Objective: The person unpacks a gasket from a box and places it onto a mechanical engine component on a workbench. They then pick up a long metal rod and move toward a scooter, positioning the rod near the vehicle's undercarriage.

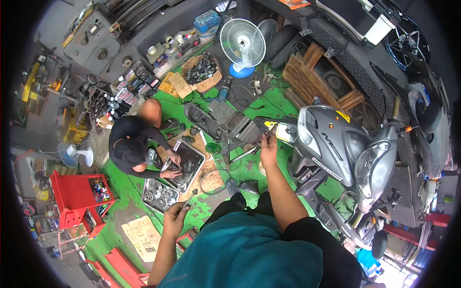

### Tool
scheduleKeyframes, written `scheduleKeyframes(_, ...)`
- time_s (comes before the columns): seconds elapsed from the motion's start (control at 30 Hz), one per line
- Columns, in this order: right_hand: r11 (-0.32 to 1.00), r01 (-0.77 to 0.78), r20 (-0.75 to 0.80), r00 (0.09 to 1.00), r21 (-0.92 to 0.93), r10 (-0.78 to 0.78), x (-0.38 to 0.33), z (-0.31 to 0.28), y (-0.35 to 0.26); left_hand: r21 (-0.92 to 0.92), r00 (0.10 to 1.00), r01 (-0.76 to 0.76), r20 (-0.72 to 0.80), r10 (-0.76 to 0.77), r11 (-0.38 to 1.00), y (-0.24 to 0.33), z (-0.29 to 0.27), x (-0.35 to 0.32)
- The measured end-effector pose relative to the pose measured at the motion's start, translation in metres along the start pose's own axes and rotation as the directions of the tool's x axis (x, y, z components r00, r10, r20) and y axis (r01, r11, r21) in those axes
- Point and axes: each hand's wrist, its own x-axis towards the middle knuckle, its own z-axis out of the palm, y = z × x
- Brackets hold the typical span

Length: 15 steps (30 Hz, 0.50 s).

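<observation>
My left hand [175,221] is closed round a thin metal rod [190,198] that widens into a dark knob at its upper end. It is raised beside the tray of metal parts [161,194]. My right hand [268,150] is held out in front, its fingers closed on a small, thin dark piece [272,131] that I cannot identify. Just past that hand are a grey motorcycle [331,139] and its rear end. A silver bar [244,154] shows to the left of my right hand.
A co-worker [128,144] crouches at the left, both hands over a black tray [194,175]. Beyond are a box of metal parts [204,72], a standing fan [242,43] and a power drill [224,91]. A red tool cart [77,197] and flattened cardboard [141,237] are at the left.
</observation>
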Motion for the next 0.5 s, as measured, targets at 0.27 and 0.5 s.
scheduleKeyframes(0.27,0.98,0.039,-0.01,0.999,0.194,-0.037,-0.017,-0.004,-0.017,-0.046,0.991,-0.129,0.029,0.13,0.991,-0.028,-0.029,0.054)
scheduleKeyframes(0.5,0.868,-0.179,0.057,0.983,0.464,0.173,0.012,-0.067,-0.065,-0.104,0.988,-0.132,0.063,0.139,0.986,-0.026,-0.03,0.074)
